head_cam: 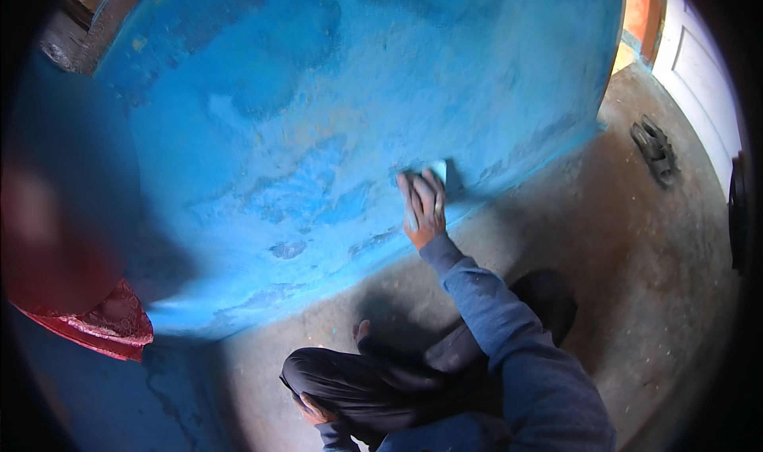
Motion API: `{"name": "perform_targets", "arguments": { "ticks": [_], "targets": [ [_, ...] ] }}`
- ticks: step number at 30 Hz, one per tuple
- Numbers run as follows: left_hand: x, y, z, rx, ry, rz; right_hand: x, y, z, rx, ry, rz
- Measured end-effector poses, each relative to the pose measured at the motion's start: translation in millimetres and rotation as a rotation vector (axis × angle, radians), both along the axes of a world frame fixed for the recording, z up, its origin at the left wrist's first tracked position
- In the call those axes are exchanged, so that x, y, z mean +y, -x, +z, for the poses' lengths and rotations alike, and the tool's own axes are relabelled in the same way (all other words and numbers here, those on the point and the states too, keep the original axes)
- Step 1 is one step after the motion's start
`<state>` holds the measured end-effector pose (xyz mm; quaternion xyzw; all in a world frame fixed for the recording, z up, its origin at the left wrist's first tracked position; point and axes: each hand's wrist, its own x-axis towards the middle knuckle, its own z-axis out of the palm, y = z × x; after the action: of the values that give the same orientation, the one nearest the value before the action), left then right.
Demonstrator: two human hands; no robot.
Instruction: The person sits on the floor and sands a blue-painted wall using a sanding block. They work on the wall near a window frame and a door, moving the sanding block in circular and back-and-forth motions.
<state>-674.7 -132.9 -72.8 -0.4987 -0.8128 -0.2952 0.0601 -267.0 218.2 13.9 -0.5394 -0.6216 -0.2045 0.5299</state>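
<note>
Low on a blue-painted wall (pixel 310 124), my right hand (pixel 424 207) presses a small pale flat piece (pixel 439 170) against the surface; its material cannot be told. The fingers cover most of it. Around them the paint is patchy, with darker worn spots. My left hand (pixel 314 409) rests by my bent knee in dark trousers, at the bottom of the view, and nothing shows in it. Part of that hand is hidden by the leg.
A concrete floor (pixel 632 261) meets the wall's lower edge. Dark sandals (pixel 654 151) lie near a white panelled door (pixel 694 64) at the right. A red patterned cloth (pixel 113 321) hangs at the left, beside a large blurred shape close to the camera. A bare foot shows under my legs.
</note>
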Motion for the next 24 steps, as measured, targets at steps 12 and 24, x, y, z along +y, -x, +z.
{"name": "perform_targets", "arguments": {
  "ticks": [12,24],
  "targets": [
    [14.5,-24.2,24.1,-0.206,-0.017,0.085,-3.1,3.2,-36.3,-0.045,0.037,0.028],
    [7.8,-14.6,15.6,-0.090,-0.023,0.034,-5.8,4.9,-17.9,-0.064,0.012,-0.003]
  ]
}}
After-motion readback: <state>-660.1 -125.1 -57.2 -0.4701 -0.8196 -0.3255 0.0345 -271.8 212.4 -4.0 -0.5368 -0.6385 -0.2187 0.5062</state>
